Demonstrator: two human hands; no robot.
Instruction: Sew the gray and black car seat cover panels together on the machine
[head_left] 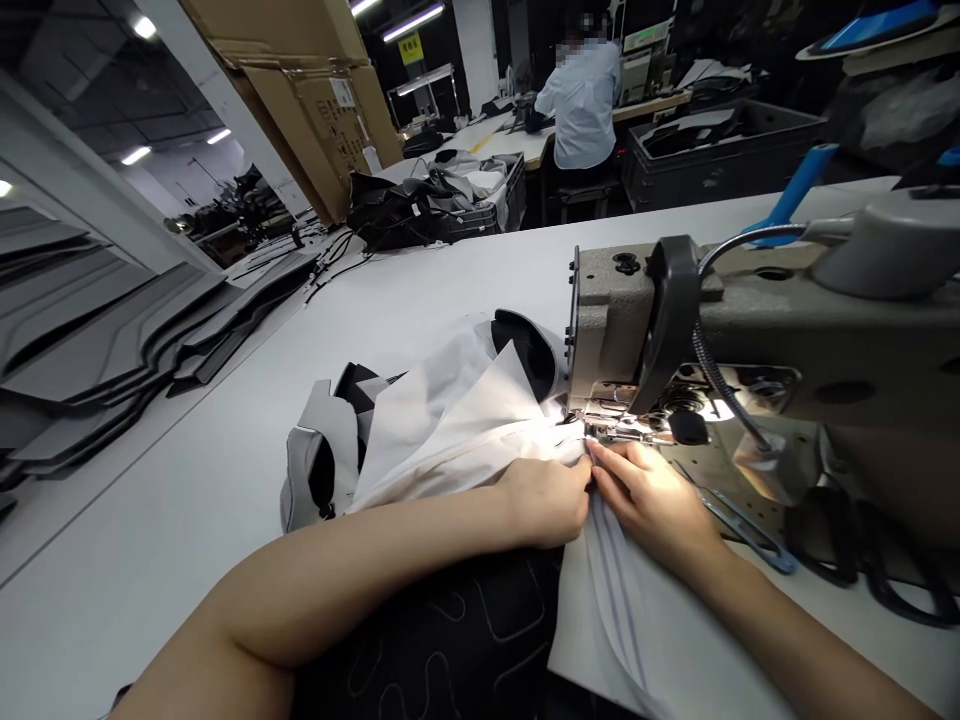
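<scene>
Just in front of the lit needle area of a sewing machine [622,320], both of my hands meet at a piece of white fabric [450,440]. My left hand [546,502] is closed, thumb and fingers gripping the fabric's edge. Close beside it, my right hand [660,500] pinches the same fabric, its fingertips next to the presser foot [589,428]. Below the hands hangs a white strip with blue-grey lines [619,590]. Grey and black sewn pieces [319,450] lie bunched left of the fabric. The fingertips partly hide the cloth at the needle.
Black-handled scissors [847,540] and blue-handled tweezers [750,530] lie right of my right hand. Stacked grey panels [112,330] line the table's left side. Behind the white table [450,265] are a crate of fabric pieces [487,205] and a seated person [589,100].
</scene>
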